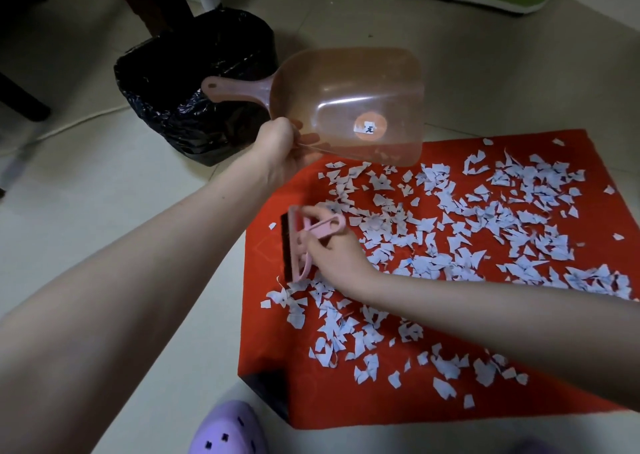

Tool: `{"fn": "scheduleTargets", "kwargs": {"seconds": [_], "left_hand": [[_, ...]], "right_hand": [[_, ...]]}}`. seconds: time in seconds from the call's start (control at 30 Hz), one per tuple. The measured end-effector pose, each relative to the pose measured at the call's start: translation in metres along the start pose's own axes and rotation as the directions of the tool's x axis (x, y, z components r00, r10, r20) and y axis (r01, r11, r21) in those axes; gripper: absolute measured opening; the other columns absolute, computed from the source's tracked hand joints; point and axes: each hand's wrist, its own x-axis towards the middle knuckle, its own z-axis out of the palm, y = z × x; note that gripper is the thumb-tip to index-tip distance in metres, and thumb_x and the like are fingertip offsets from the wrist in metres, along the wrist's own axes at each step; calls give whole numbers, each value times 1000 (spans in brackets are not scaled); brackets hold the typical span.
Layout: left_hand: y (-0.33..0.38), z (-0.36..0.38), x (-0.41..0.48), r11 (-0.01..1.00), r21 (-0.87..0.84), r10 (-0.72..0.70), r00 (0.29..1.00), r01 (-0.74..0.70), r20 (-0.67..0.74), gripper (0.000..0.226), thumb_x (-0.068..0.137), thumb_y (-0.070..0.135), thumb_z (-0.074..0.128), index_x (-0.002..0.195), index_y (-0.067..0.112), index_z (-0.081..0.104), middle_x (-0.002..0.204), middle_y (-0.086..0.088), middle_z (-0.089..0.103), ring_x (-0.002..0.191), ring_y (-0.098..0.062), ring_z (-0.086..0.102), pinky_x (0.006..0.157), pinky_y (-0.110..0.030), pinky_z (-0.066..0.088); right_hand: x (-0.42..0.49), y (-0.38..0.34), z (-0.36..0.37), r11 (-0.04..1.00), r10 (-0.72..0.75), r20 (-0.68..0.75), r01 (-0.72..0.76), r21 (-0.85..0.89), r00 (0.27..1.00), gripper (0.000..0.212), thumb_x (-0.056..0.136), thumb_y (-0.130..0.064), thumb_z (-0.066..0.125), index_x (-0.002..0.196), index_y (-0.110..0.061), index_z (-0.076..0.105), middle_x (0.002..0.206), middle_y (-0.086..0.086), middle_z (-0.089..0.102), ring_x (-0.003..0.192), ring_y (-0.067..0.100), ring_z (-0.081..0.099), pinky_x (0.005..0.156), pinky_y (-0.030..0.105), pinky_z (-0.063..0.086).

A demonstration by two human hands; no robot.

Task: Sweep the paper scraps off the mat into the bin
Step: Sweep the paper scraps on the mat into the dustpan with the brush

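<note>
Both forearms are bare. The left arm stretches from the near left towards the far middle, its left hand (pixel 277 147) raised, fingers and thumb pinching the near rim of a translucent pink plastic dustpan (pixel 349 107). The right arm comes in from the right, and its right hand (pixel 334 254) curls round the handle of a pink plastic hand brush (pixel 299 245).

Red mat (pixel 450 394) carries pale blue-white paper scraps (pixel 485 228); translucent pinkish dustpan (pixel 353 107), pink brush (pixel 311 242) with black bristles, black-lined bin (pixel 180 83), lilac shoe (pixel 228 429).
</note>
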Motion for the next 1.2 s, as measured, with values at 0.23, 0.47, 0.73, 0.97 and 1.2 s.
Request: {"fn": "scheduleTargets", "kwargs": {"seconds": [0.23,0.47,0.73,0.97,1.2], "left_hand": [[-3,3,-1,1000,-21,-2,1000,2,4,32,95,1,29,121,5,47,111,-17,65,100,-31,67,57,-29,59],[-4,-1,-2,1000,20,-4,1000,4,-10,29,95,1,29,116,6,48,111,-18,65,104,-33,66,59,-30,59],[-6,6,-4,999,53,3,1000,-3,-10,33,97,2,29,124,6,47,112,-17,65,98,-29,68,48,-24,55],[-9,11,-7,999,29,-16,1000,15,18,34,97,0,29,125,4,47,111,-18,64,94,-30,68,57,-31,60],[-7,6,-8,999,35,-5,1000,5,0,33,97,1,29,125,4,47,113,-19,64,91,-28,68,49,-27,56]], "right_hand": [[-5,4,29,982,115,351,-54,-180,929,23,96,-14,46,112,-6,61,91,23,68,83,36,68,74,53,56],[-16,12,-6,973,62,297,9,-230,953,29,99,-16,44,128,-14,51,85,17,67,43,0,54,40,10,38],[-21,2,-24,989,7,279,34,-144,960,32,93,-13,54,125,-16,53,91,6,69,76,25,69,67,39,59],[-18,19,35,967,98,478,31,-254,873,21,94,-13,51,109,-5,63,86,12,72,75,24,71,73,40,59],[-20,6,-17,957,8,222,57,-284,975,21,100,-18,44,112,-5,56,70,10,65,44,8,54,43,15,45]]}}
